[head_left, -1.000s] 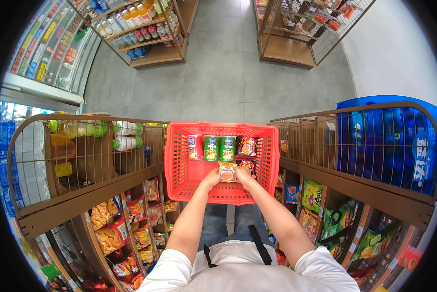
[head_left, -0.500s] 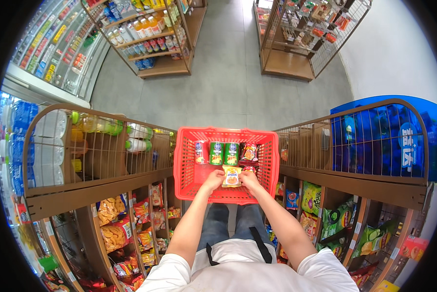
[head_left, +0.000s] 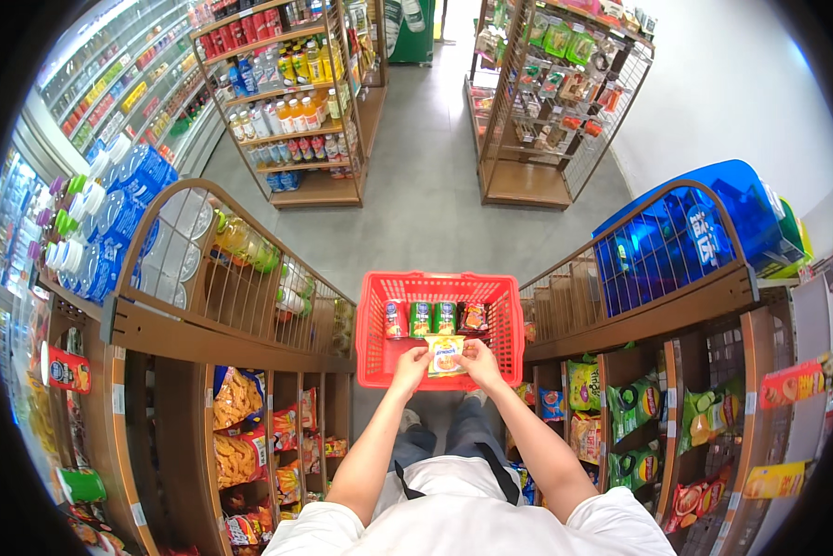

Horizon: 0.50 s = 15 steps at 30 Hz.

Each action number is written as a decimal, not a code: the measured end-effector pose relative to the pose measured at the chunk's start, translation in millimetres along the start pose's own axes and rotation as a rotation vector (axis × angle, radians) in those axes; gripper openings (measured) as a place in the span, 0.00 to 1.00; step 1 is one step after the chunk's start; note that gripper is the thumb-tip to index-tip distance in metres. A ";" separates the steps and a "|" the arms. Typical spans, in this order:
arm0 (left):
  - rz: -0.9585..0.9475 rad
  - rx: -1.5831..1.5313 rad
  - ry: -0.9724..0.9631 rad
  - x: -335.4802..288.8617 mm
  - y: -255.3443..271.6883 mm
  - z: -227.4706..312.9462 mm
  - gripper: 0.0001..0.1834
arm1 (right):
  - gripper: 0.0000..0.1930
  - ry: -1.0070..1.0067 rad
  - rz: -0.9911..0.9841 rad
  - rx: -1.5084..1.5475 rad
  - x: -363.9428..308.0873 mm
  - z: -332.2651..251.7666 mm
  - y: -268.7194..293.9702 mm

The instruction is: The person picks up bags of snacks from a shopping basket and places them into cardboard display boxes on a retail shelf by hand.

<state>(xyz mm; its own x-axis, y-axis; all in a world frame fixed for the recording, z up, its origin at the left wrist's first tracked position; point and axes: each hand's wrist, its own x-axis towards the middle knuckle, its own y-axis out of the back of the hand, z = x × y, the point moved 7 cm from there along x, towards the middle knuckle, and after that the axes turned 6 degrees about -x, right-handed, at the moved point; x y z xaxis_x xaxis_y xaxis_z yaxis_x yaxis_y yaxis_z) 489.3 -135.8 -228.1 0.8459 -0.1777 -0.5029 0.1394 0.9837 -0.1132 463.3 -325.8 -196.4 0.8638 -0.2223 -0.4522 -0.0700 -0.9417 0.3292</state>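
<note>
A small yellow and white snack packet (head_left: pixel 445 358) is held upright between my two hands over the near part of a red plastic basket (head_left: pixel 518 357). My left hand (head_left: pixel 414 364) pinches its left edge, and my right hand (head_left: pixel 480 360) grips the right edge. Beyond the packet, in the basket, a pink-red canister (head_left: pixel 396 321) lies beside a green canister (head_left: pixel 421 319) and a second green canister (head_left: pixel 445 319). Dark red packets (head_left: pixel 474 318) sit at their right. What supports the basket is hidden.
Brown shelf units with bagged snacks flank me: cracker bags (head_left: pixel 238 454) on the left, green chip bags (head_left: pixel 631 412) on the right. Wire guards top both. A blue bin (head_left: pixel 704 227) stands at right. Ahead are a drinks rack (head_left: pixel 291 111) and a hanging-goods rack (head_left: pixel 551 111).
The view has tilted up, showing more of the racks ahead and my feet below the basket. Both hands keep hold of the packet, which sits a little more upright.
</note>
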 end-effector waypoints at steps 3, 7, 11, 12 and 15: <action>-0.018 -0.072 -0.050 -18.0 2.3 9.4 0.19 | 0.22 0.032 -0.013 0.016 -7.4 6.2 -3.5; 0.015 -0.116 -0.102 -36.5 17.6 11.4 0.17 | 0.22 0.051 -0.016 -0.082 -23.1 -4.9 -15.2; 0.070 -0.112 -0.143 -59.2 29.7 22.6 0.16 | 0.21 0.132 -0.074 -0.023 -34.7 -20.7 -25.9; 0.074 -0.110 -0.157 -64.4 31.3 26.1 0.16 | 0.21 0.149 -0.090 -0.032 -33.1 -23.6 -27.4; 0.108 -0.169 -0.215 -74.6 46.9 23.8 0.17 | 0.20 0.189 -0.155 -0.006 -43.0 -46.3 -39.3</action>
<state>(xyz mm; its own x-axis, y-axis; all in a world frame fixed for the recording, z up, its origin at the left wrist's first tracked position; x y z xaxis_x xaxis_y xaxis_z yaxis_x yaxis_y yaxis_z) 445.0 -75.8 -175.5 0.9434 -0.0448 -0.3286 -0.0301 0.9752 -0.2195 452.0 -267.4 -151.5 0.9419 -0.0232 -0.3352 0.0735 -0.9593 0.2728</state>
